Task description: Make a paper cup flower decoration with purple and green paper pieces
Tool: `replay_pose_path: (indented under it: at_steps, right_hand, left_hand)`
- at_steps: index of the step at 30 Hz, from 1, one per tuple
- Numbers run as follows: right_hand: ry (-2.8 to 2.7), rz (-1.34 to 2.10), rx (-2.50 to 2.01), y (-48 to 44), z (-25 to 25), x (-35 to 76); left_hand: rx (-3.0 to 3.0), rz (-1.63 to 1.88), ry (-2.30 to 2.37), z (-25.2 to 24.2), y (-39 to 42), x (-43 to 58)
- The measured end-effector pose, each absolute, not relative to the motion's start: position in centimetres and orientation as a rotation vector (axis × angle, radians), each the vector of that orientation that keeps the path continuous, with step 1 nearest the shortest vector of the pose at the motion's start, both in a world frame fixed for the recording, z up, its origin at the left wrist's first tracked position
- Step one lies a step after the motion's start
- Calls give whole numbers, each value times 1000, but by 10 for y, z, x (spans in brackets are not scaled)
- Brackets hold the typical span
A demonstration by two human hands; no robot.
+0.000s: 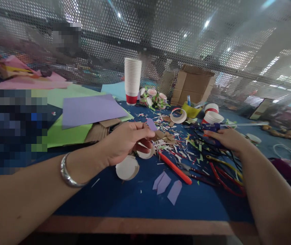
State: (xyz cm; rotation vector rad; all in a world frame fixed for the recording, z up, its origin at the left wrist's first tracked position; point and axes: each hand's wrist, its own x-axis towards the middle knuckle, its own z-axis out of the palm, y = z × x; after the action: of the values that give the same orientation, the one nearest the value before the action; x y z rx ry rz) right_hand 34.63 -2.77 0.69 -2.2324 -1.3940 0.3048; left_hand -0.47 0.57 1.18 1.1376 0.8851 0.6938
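My left hand (135, 139) pinches a small purple paper piece (151, 124) that sticks up from between thumb and fingertips. Beneath that hand lie white round cup pieces (127, 168). At the right, my right hand (228, 139) grips a blue hot glue gun (214, 128), with a clear glue stick (247, 124) poking out of its back. The gun's nozzle end is hard to make out among dark cables. Pointed purple paper cutouts (174, 193) lie near the front of the table, beside a red-handled tool (176, 167) and dark scissors blades (195, 172).
A tall stack of paper cups (132, 80) stands at the back, next to small decorated cup pieces (153, 97). Coloured paper sheets (91, 109) cover the left side. Paper scraps (171, 139) litter the middle. A cardboard box (192, 85) leans against the perforated metal screen (158, 30).
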Motion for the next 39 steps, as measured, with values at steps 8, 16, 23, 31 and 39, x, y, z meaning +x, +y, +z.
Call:
replay_pose_path:
  at_steps: [8,16,23,31,39]
  right_hand:
    - [-1598,78,-2198,-41,26,295]
    - [-2449,621,-1185,-71,13,218]
    - [-2629,740,-1135,-78,16,209]
    - [-2624,814,-1119,-79,17,207]
    - [-2286,570,-1046,-76,18,212]
  left_hand:
    - [1170,710,903,10,6,-2]
    - [1207,721,933,10,8,0]
    - [1232,720,941,10,6,0]
    - [1238,701,947,9,6,0]
    - [1203,694,955,10,4,0]
